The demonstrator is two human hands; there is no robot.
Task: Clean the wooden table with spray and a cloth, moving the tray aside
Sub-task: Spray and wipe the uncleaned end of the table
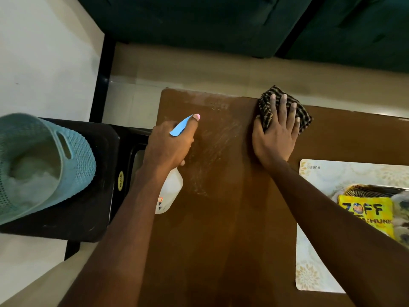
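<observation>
The brown wooden table (221, 229) fills the middle of the view, with wet streaks across its far left part. My left hand (170, 144) grips a white spray bottle (171, 189) with a blue trigger and pink nozzle, held over the table's left edge. My right hand (276, 134) presses flat, fingers straight, on a folded brown checked cloth (304, 113) near the table's far edge. A pale patterned tray (314, 251) lies on the right side of the table under my right forearm.
On the tray sits a yellow packet (365, 214) and a dark dish. A black stool (88, 196) left of the table carries a teal plastic basket (33, 165). Dark green sofas (221, 23) stand beyond the table on a pale floor.
</observation>
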